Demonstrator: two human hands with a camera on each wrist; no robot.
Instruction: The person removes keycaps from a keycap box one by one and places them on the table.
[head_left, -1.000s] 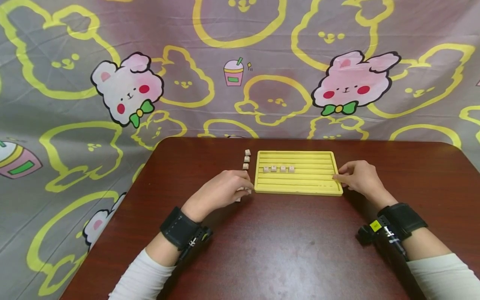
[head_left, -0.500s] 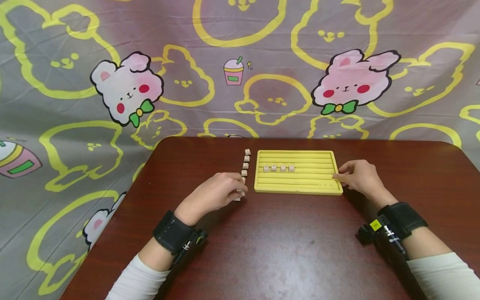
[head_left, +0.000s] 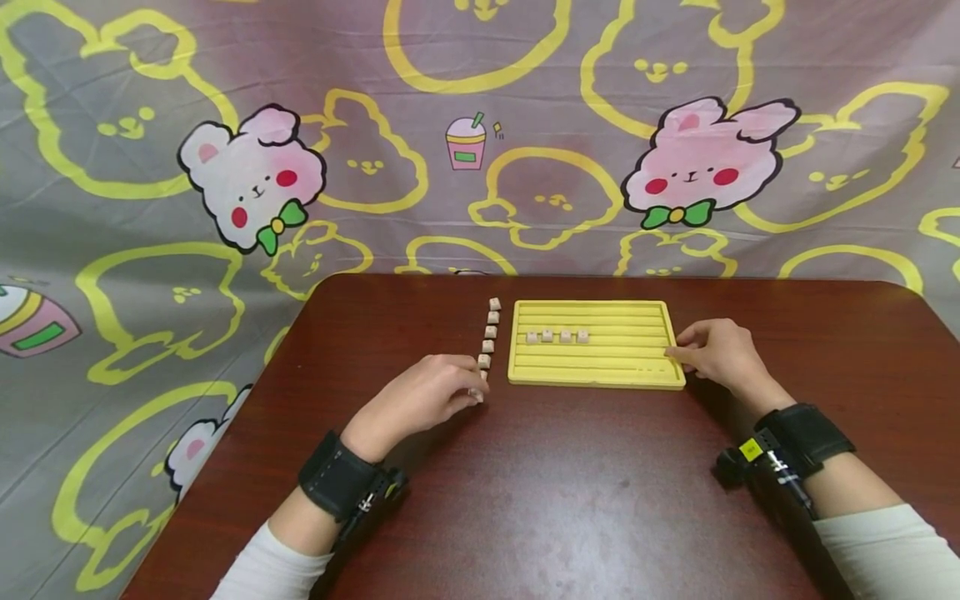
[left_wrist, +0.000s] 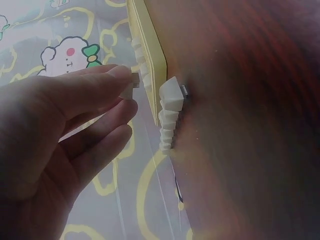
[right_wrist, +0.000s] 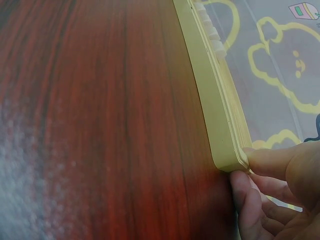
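Note:
My left hand (head_left: pixel 423 396) is at the near end of a column of pale keycaps (head_left: pixel 490 332) on the table. In the left wrist view, its thumb and fingers pinch one keycap (left_wrist: pixel 128 92), mostly covered by the fingertips and held apart from the column. A yellow ridged tray (head_left: pixel 600 364) lies right of that column, with a short row of several keycaps (head_left: pixel 566 337) on it. My right hand (head_left: pixel 720 354) grips the tray's right edge. The right wrist view has its thumb (right_wrist: pixel 272 162) against the rim at the corner, the other fingers below.
The dark reddish-brown table (head_left: pixel 570 483) extends in front of the tray and to both sides. Behind its far edge hangs a grey cloth (head_left: pixel 555 108) with cartoon prints. Each wrist wears a black strap (head_left: pixel 341 477) with a small camera.
My left hand has moved left and nearer to me, uncovering more of the keycap column. My right hand stays on the tray's edge, and the tray's row of keycaps looks the same.

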